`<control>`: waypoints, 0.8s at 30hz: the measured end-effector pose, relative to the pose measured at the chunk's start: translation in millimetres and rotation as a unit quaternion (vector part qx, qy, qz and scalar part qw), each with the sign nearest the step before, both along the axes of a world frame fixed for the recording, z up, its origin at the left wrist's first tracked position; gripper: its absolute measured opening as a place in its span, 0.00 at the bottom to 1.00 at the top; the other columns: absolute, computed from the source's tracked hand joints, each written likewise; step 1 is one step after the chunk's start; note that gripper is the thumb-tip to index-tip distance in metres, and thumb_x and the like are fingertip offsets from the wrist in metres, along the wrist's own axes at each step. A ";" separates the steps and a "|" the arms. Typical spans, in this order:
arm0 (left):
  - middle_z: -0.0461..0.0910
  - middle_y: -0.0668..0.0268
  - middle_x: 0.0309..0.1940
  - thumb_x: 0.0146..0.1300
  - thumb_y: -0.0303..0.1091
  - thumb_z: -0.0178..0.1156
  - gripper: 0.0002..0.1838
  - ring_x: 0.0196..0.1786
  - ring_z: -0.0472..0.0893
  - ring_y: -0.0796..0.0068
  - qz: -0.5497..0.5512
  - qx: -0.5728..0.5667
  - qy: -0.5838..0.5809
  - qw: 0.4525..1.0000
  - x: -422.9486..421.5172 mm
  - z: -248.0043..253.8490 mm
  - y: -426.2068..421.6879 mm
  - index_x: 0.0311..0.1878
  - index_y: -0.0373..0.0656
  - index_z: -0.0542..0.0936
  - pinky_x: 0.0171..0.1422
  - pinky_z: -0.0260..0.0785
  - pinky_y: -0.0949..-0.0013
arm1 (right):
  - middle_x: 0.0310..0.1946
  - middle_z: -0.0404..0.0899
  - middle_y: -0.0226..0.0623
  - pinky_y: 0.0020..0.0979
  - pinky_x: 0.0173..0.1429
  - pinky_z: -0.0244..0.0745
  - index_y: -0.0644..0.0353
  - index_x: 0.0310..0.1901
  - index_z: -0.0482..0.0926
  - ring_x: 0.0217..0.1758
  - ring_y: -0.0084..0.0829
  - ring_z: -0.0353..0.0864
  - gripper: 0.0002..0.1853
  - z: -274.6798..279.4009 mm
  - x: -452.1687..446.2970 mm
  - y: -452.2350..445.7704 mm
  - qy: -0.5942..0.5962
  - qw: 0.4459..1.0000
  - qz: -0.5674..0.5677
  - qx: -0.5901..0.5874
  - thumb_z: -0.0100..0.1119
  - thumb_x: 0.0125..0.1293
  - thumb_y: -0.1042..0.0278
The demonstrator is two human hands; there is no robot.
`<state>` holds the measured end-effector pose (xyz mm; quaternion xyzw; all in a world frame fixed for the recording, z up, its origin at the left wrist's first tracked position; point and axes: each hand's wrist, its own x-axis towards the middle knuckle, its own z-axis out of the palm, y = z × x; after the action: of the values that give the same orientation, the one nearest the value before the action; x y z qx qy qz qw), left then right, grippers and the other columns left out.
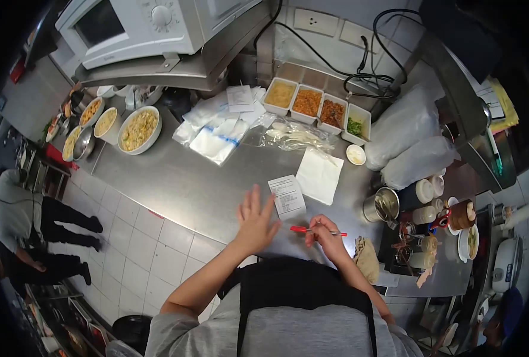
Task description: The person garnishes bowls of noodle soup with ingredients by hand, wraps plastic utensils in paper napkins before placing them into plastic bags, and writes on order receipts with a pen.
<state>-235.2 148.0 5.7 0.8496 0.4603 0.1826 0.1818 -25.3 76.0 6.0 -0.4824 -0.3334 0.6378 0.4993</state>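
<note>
A printed receipt [287, 197] lies on the steel counter [181, 184] in front of me. My left hand [256, 218] is over the counter's front edge, just left of the receipt, fingers spread and holding nothing. Below the receipt on the right, my right hand [324, 235] holds a red pen [303, 229] between thumb and fingers, its red end pointing left. White paper sheets [320, 175] rest beside the receipt at the upper right. Clear plastic bags [219, 138] lie farther back.
Four food containers [306, 102] stand at the back, near a small white cup [355, 154]. Food bowls [139, 131] are at the left. A metal pot [381, 204] and jars [425, 190] stand right. Two people [20, 202] stand on the left floor; a microwave [133, 30] sits above.
</note>
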 end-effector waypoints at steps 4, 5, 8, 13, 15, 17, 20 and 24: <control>0.75 0.61 0.53 0.64 0.43 0.56 0.19 0.61 0.70 0.59 -0.223 -0.129 0.017 0.966 2.9 5.9 -9.0 0.55 0.48 0.71 0.67 0.44 0.38 | 0.23 0.74 0.35 0.25 0.28 0.71 0.60 0.38 0.68 0.24 0.24 0.75 0.04 5.7 -17.8 6.0 0.006 0.999 0.048 -0.008 0.42 0.67 0.71; 0.77 0.61 0.42 0.68 0.44 0.52 0.13 0.49 0.77 0.60 -0.236 -0.112 -0.065 0.963 4.4 -0.5 -8.1 0.47 0.46 0.72 0.61 0.58 0.48 | 0.23 0.74 0.35 0.25 0.28 0.70 0.60 0.38 0.68 0.24 0.24 0.75 0.04 12.4 -19.7 6.5 0.016 0.998 0.059 -0.025 0.42 0.67 0.72; 0.77 0.59 0.38 0.70 0.45 0.49 0.14 0.45 0.77 0.61 -0.275 -0.364 -0.026 0.889 9.5 17.5 1.8 0.47 0.44 0.72 0.51 0.66 0.60 | 0.23 0.73 0.34 0.24 0.28 0.69 0.60 0.38 0.68 0.23 0.24 0.74 0.04 29.3 -9.6 7.9 0.029 0.990 0.133 -0.018 0.42 0.67 0.72; 0.74 0.58 0.36 0.70 0.43 0.49 0.14 0.43 0.75 0.63 -0.225 -0.405 -0.141 0.875 -21.4 16.1 24.5 0.44 0.41 0.71 0.47 0.66 0.63 | 0.24 0.74 0.34 0.24 0.30 0.69 0.62 0.38 0.71 0.25 0.27 0.76 0.06 30.5 43.0 22.4 0.171 0.981 0.030 0.081 0.45 0.67 0.70; 0.72 0.57 0.39 0.67 0.42 0.54 0.15 0.47 0.73 0.62 -0.177 -0.311 -0.149 0.922 -23.0 8.3 42.8 0.44 0.41 0.68 0.54 0.64 0.60 | 0.25 0.75 0.35 0.23 0.32 0.71 0.62 0.38 0.72 0.26 0.27 0.76 0.06 38.2 37.4 36.8 0.171 0.979 -0.081 0.076 0.46 0.67 0.71; 0.70 0.57 0.44 0.60 0.43 0.62 0.21 0.53 0.71 0.60 -0.174 -0.146 -0.129 0.965 -16.0 -4.5 65.1 0.47 0.41 0.65 0.63 0.58 0.54 | 0.26 0.78 0.37 0.24 0.34 0.73 0.63 0.38 0.73 0.27 0.27 0.77 0.05 31.0 12.3 49.9 0.105 0.988 -0.108 0.035 0.49 0.66 0.73; 0.68 0.57 0.51 0.49 0.46 0.70 0.31 0.59 0.67 0.59 -0.156 0.014 -0.122 0.980 -1.8 -33.7 77.2 0.49 0.41 0.63 0.71 0.47 0.47 | 0.29 0.80 0.40 0.25 0.39 0.76 0.64 0.38 0.74 0.30 0.26 0.79 0.03 -20.3 -8.5 64.4 0.031 0.992 -0.115 0.042 0.52 0.65 0.76; 0.68 0.58 0.54 0.38 0.50 0.74 0.40 0.65 0.64 0.59 -0.096 0.031 -0.091 0.991 9.2 -44.1 66.4 0.49 0.40 0.63 0.73 0.40 0.42 | 0.30 0.81 0.40 0.24 0.39 0.76 0.66 0.36 0.75 0.31 0.23 0.79 0.02 -55.6 -20.8 62.3 -0.100 0.987 -0.111 0.055 0.52 0.64 0.79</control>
<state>-226.0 214.4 -38.4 0.8748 0.3520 0.2553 0.2135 -46.1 138.3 -49.6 -0.5498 -0.3605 0.5078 0.5567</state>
